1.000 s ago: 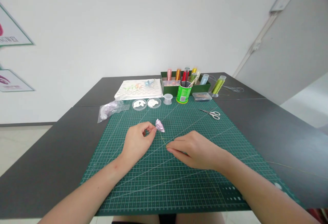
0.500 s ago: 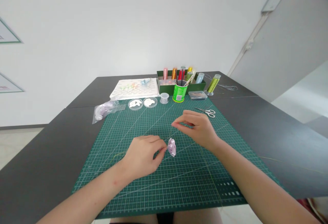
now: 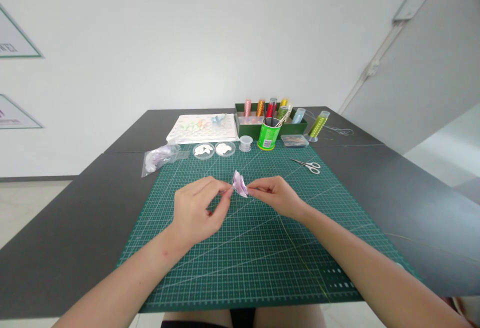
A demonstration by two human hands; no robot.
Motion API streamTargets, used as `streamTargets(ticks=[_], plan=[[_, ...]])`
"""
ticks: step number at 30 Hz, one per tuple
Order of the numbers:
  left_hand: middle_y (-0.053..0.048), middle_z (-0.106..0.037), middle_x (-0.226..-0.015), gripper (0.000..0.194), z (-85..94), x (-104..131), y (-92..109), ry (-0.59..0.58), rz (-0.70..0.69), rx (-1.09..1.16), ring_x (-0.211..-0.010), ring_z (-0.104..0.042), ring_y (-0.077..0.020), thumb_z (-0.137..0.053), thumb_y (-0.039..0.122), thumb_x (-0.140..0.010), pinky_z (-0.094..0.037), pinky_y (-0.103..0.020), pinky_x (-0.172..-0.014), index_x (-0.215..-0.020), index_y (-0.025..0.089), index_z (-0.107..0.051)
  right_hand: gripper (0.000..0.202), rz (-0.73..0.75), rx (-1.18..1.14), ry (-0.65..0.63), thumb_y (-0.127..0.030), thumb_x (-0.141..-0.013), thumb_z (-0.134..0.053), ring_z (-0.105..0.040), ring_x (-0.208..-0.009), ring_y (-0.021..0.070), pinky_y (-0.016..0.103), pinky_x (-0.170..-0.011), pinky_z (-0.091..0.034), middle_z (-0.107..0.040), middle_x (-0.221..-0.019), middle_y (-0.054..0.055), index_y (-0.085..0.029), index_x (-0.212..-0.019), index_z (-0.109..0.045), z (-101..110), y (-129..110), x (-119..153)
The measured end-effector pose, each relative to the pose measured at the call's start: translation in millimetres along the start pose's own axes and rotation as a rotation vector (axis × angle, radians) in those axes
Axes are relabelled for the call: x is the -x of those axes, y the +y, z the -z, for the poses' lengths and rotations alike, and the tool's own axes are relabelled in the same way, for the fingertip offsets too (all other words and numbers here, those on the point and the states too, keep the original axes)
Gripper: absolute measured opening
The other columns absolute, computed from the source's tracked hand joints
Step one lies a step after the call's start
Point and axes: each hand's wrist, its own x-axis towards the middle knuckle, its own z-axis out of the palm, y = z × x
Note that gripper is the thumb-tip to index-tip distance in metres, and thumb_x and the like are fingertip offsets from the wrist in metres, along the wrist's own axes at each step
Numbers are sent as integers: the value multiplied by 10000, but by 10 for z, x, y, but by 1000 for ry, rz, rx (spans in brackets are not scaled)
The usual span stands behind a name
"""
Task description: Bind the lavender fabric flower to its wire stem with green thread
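Observation:
A small lilac satin flower [image 3: 239,184] is held up over the cutting mat [image 3: 258,268], between my two hands. My left hand [image 3: 202,205] pinches it at its left side with thumb and forefinger. The closed fingertips of my right hand [image 3: 275,194] meet the flower's lower right edge. Whether a needle or thread end is also in those fingers is too small to tell. A thin yellow-green thread [image 3: 300,255] trails across the mat below my right hand.
Scissors [image 3: 307,165] lie on the mat's right. Along the back are clear dishes with white pieces [image 3: 203,150], a lidded tub [image 3: 245,143], a green can of tools [image 3: 267,135], thread spools in a box [image 3: 292,128] and a flat case [image 3: 294,140]. A plastic bag [image 3: 161,159] lies left.
My left hand has raised the flower and turned it. My right hand has come down and left from above the flower to its right edge. The view has shifted slightly.

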Motion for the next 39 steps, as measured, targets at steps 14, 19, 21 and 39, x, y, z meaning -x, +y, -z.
streamTargets(ticks=[14, 19, 21, 39], plan=[[36, -691, -716, 170, -94, -20, -157, -129, 369, -30, -628, -599, -126, -593, 200, -932, -415, -252, -605, -780, 200, -670, 277, 390, 170, -88, -273, -1027, -567, -755, -682, 138, 199, -596, -558, -830, -927, 57, -151, -1051, -814, -14, -293, 225], [25, -707, -764, 170, -161, 48, -88, -292, 245, -96, -688, -648, -150, -579, 208, -973, -409, -271, -621, -829, 206, -670, 223, 269, -44, -1, -258, -966, -651, -365, -370, 51, 200, -362, -259, -602, -470, -35, -136, -947, -838, 130, -429, 246], [18, -709, -760, 168, -191, 76, -38, -348, 142, -87, -670, -643, -157, -574, 210, -980, -408, -280, -608, -853, 207, -683, 197, 248, -118, 38, -256, -942, -679, -388, -391, 52, 196, -376, -276, -633, -502, -23, -153, -924, -846, 157, -432, 239], [18, -728, -762, 88, -108, 108, 57, -172, -249, -10, -637, -632, -139, -615, 163, -975, -384, -307, -573, -927, 182, -687, 280, -41, -230, 92, -443, -856, -741, -755, -849, 230, 338, -751, -596, -827, -951, 89, -198, -933, -853, 3, -85, 19]])
